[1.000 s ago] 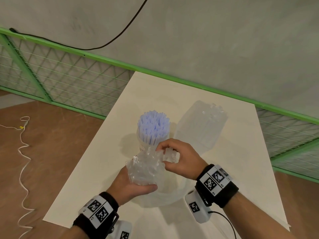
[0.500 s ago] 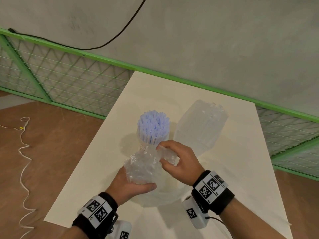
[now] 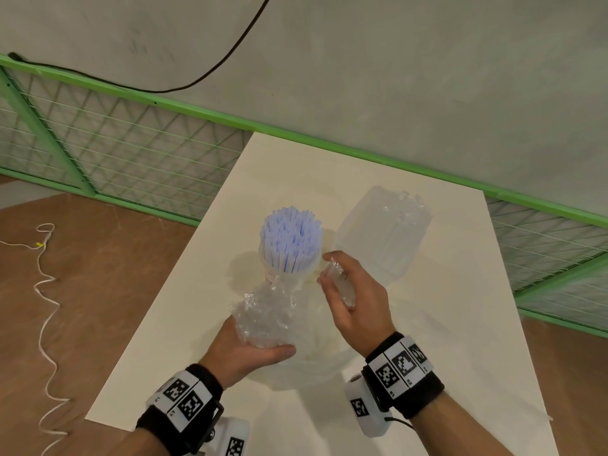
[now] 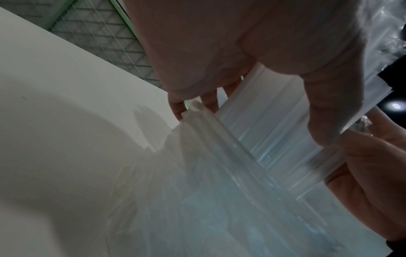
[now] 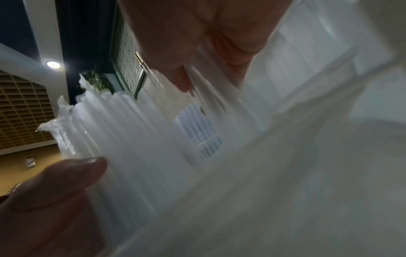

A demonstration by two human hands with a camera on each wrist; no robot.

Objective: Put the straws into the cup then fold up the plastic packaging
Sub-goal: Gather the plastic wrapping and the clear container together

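Note:
A translucent cup [image 3: 285, 274] stands mid-table, packed with pale blue straws [image 3: 291, 238] that stick up from it. Just in front of it my left hand [image 3: 245, 347] grips a crumpled clear plastic packaging [image 3: 263, 315], thumb under it and fingers round the far side. My right hand [image 3: 357, 302] is to the right of the bundle and pinches a loose end of the same plastic [image 3: 339, 281] between thumb and fingers. The left wrist view shows ribbed film [image 4: 274, 130] stretched between both hands. In the right wrist view the blurred film [image 5: 136, 139] fills the frame.
A second clear plastic packaging [image 3: 385, 235] lies flat on the cream table [image 3: 460, 324], right of the cup. A green mesh fence [image 3: 131, 153] runs behind and beside the table. A white cord [image 3: 42, 291] trails over the brown floor at left.
My right hand has slid off the top of the bundle to the right and turned, drawing the plastic's end out with it. The left hand has kept its grip and barely moved.

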